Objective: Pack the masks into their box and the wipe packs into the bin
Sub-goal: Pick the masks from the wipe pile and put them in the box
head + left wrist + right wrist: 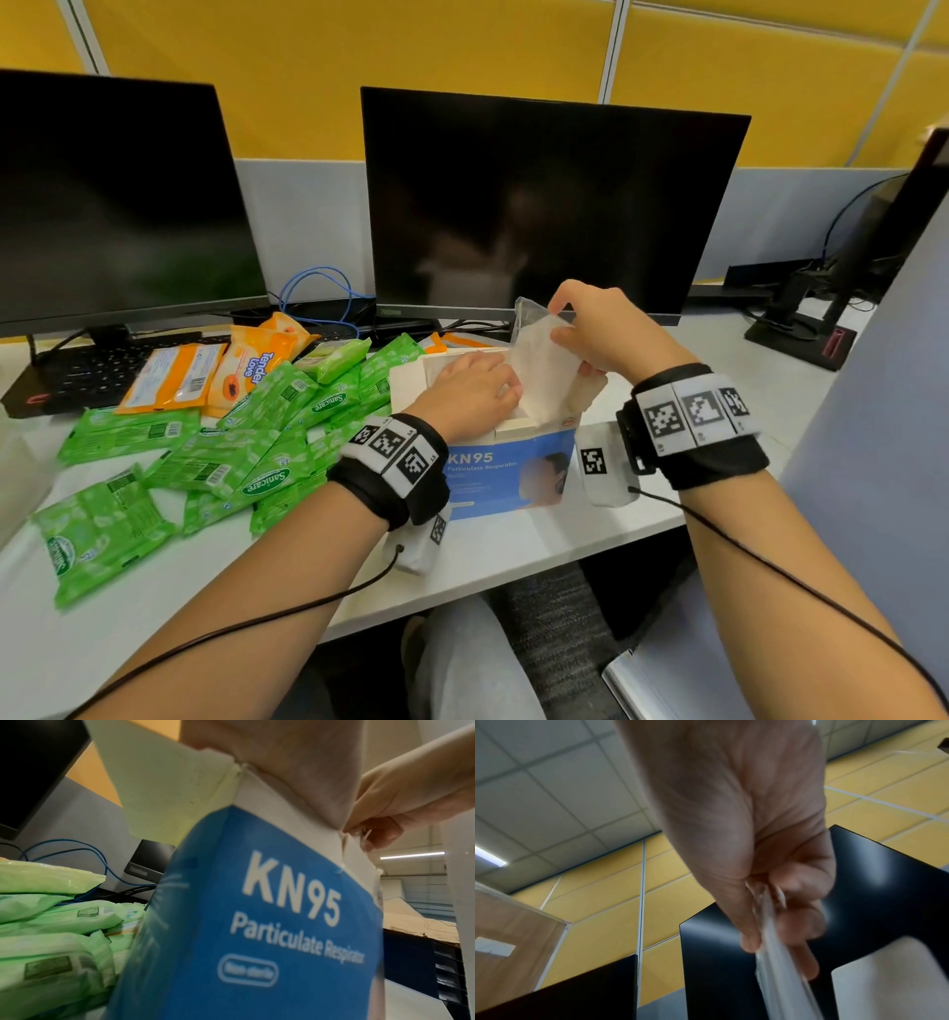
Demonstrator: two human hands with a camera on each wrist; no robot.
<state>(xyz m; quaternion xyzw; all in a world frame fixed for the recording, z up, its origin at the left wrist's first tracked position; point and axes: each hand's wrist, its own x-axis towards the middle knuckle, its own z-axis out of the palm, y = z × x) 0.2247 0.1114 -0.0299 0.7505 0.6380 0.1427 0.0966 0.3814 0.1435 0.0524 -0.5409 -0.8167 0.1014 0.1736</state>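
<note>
The blue and white KN95 mask box (506, 475) stands open-topped near the desk's front edge. My left hand (500, 390) lies on its top, fingers bent over the rim into the opening. My right hand (565, 334) pinches a clear-wrapped pack of white masks (544, 375), held upright with its lower end inside the box. The left wrist view shows the box (257, 923) up close, with the right hand (398, 801) above its corner. Seen from the right wrist, thumb and fingers (752, 939) clamp the pack's edge (782, 979). Green wipe packs (205, 462) and orange wipe packs (231, 375) lie heaped left of the box.
Two dark monitors (539, 205) stand behind the box and the heap, with a black keyboard (77, 380) and a blue cable (318, 288) at the back left. A pale translucent container edge (20, 462) shows at far left. A grey partition (883, 411) rises on the right.
</note>
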